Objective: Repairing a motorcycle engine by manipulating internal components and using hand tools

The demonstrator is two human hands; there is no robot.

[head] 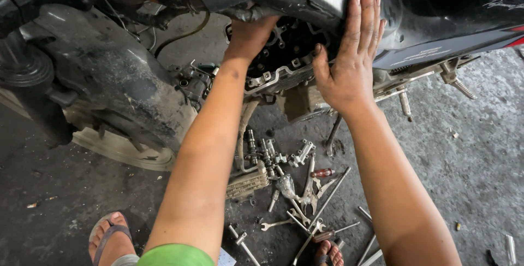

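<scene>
A dark motorcycle body panel (pixel 431 20) fills the top of the head view, with an opened engine casing (pixel 284 53) below it showing bolt holes and a pale gasket edge. My left hand (pixel 252 34) reaches up into the gap above the casing; its fingers are hidden under the panel's edge. My right hand (pixel 352 53) lies flat with fingers spread against the panel, the thumb at the casing's right side. It holds nothing.
The rear mudguard (pixel 117 80) and tyre (pixel 22 64) sit at left. Several wrenches, sockets, rods and engine parts (pixel 297 200) lie scattered on the concrete floor (pixel 469 167) between my arms. My sandalled foot (pixel 109 238) is at lower left, toes (pixel 328 254) at the bottom.
</scene>
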